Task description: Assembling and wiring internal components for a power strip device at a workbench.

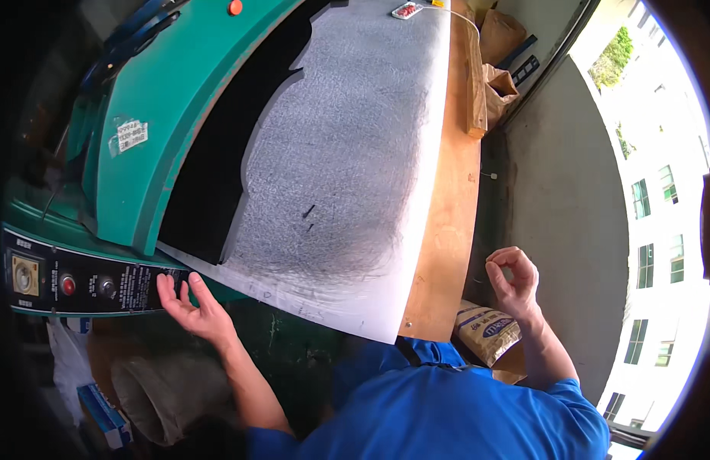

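Note:
My left hand (198, 308) is open and palm up, its fingers beside the right end of a black control panel (132, 287); no object shows in it. Out to the right, past the table edge, my right hand (516, 282) hangs in the air, fingers curled round to the thumb in a loose ring with nothing visible inside. Between the hands lies a white board (339, 153), its surface covered in dark cut marks. A black sheet (232, 146) with a scalloped edge rests on the board's left part, against the green machine (159, 92). Small dark slivers (309, 211) lie on the board.
A wooden tabletop (447, 230) borders the board, with a wooden block (476, 92) farther back. Red items in a small clear tray (406, 10) sit at the far edge. A printed sack (486, 331) stands below my right hand; a blue box (104, 414) is low left.

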The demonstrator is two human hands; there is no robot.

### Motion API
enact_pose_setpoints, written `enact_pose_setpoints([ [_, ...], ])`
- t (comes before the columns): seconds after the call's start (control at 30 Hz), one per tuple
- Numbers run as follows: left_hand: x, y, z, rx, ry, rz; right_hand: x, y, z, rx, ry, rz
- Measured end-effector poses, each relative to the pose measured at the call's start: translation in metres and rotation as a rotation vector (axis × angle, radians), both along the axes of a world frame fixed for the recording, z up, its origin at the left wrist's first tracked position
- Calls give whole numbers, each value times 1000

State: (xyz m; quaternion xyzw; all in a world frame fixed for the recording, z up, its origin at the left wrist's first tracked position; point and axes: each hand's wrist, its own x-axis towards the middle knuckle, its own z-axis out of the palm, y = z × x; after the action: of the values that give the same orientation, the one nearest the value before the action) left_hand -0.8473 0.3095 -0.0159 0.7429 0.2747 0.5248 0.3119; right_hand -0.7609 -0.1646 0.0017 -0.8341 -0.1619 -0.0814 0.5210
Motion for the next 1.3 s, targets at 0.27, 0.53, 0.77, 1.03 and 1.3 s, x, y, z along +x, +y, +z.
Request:
enact_pose_setpoints([
  [0.27,-2,-57,-9,30,21,-92,88,-84,-19,92,220,-34],
  [0.53,-11,-79,-11,-64,101,-45,168,-94,-1,-268,-124,180],
  [0.77,1,-100,5,14,82,19,335,-117,26,-491,-314,138],
  [1.03,64,-194,28,15,132,219,557,-85,15,-690,-590,554],
  [1.3,199,-308,85,156,288,289,654,-70,5,-940,-500,1127],
])
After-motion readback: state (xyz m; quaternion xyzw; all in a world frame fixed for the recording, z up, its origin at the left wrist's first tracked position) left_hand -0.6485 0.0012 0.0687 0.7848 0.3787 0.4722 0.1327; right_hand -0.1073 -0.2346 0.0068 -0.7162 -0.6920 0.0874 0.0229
